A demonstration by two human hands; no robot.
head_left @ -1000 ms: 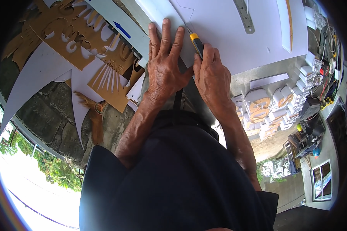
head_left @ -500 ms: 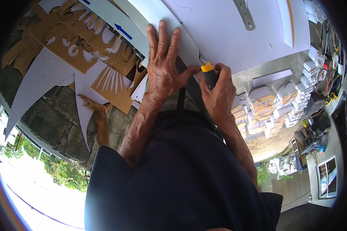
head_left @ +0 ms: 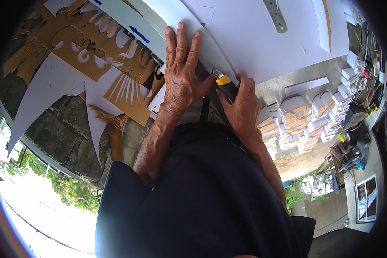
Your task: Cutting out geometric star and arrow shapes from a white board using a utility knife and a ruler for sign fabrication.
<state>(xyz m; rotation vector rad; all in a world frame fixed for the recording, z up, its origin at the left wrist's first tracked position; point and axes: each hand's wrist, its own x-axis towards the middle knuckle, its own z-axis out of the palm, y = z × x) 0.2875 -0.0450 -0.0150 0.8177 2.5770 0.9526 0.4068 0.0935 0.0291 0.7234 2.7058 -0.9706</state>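
My left hand [head_left: 181, 81] lies flat with its fingers spread on a long, pale board strip [head_left: 202, 48], pressing near the strip's near end. In my right hand [head_left: 243, 103] is a utility knife [head_left: 228, 88] with a black and yellow handle. Its short blade points up and left at the strip's near end, close to my left thumb. Whether the blade tip touches the board I cannot tell. To the right spreads a large white sheet [head_left: 266, 53], with a steel ruler [head_left: 276, 17] lying on it.
At left lie brown sheets [head_left: 133, 109] with cut-out shapes and a curved white piece [head_left: 43, 90], beside a straw brush [head_left: 114, 129]. A pale board with blue arrows [head_left: 139, 34] runs along the far left. Stacked white and brown cut pieces [head_left: 294, 118] stand at right, near cables.
My right hand has shifted the knife slightly left, bringing its blade nearer my left thumb and tilting it more to the left. My left hand stays almost in place.
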